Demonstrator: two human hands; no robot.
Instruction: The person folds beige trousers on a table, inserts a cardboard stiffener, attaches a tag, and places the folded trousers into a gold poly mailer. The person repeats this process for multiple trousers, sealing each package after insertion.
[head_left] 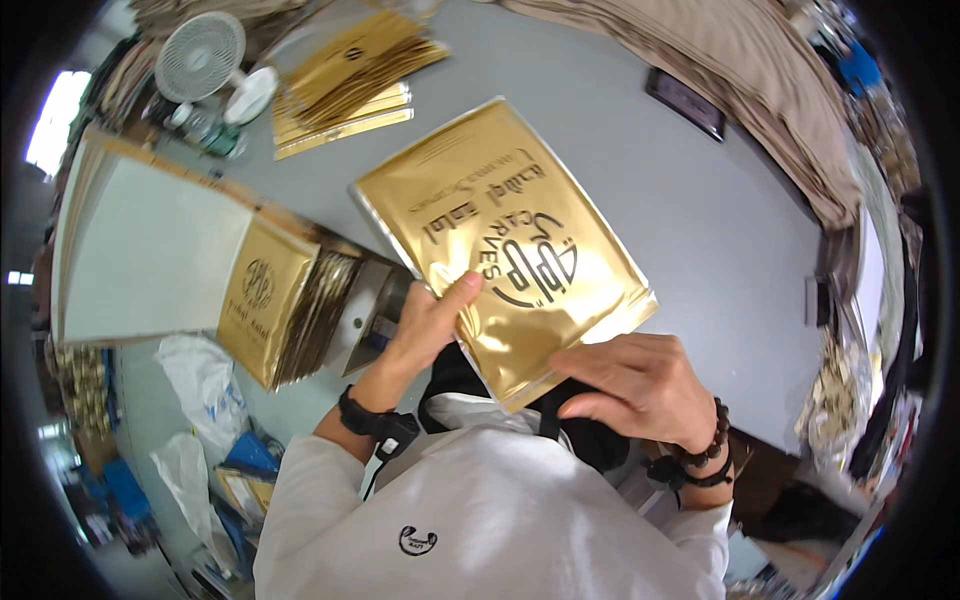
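The gray desk (pixel 720 240) was pretty crowded round the edges: white fan (pixel 201 57) and a clear bottle (pixel 207 130) at 10 o'clock, a pile of gold packets (pixel 355 65) at 11, phone (pixel 686 103) between 1 and 2, brown fabric (pixel 770 90) bunched just past it. A thick row of gold pouches (pixel 258 290) sat near 9, not far from the left hand (pixel 430 325). The gold bag (pixel 510 245) was bang in the middle, slanted, far end toward 11. Left fingers had it pinched at the 8 o'clock edge, thumb on top. The right hand (pixel 640 390) had fingertips at its 5 o'clock end; couldn't tell if they were actually gripping.
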